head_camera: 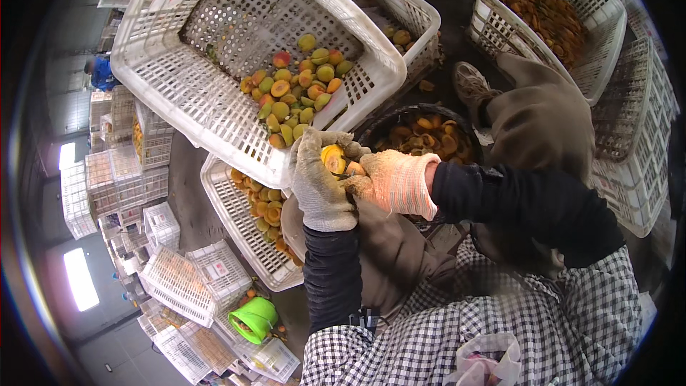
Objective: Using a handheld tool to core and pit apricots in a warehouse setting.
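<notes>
My left hand [320, 185], in a grey knit work glove, holds a cut apricot [334, 161] with yellow flesh. My right hand [395, 181] wears an orange-and-white glove and meets the left at the fruit. From its fingers a thin dark small tool [341, 176] reaches the fruit; its handle is hidden in the fist. Just beyond my hands, a tilted white plastic crate [161, 72] contains whole apricots [292, 86] gathered at its near corner. Behind my right hand stands a dark round basket [370, 127] of apricot halves [429, 136].
A lower white crate [225, 201] at left holds cut apricots [262, 206]. Another crate [528, 45] at upper right contains orange fruit pieces. Stacked crates [629, 134] stand at right. A green bucket [254, 319] and many crates [126, 171] lie farther left. A person in blue [102, 72] is in the background.
</notes>
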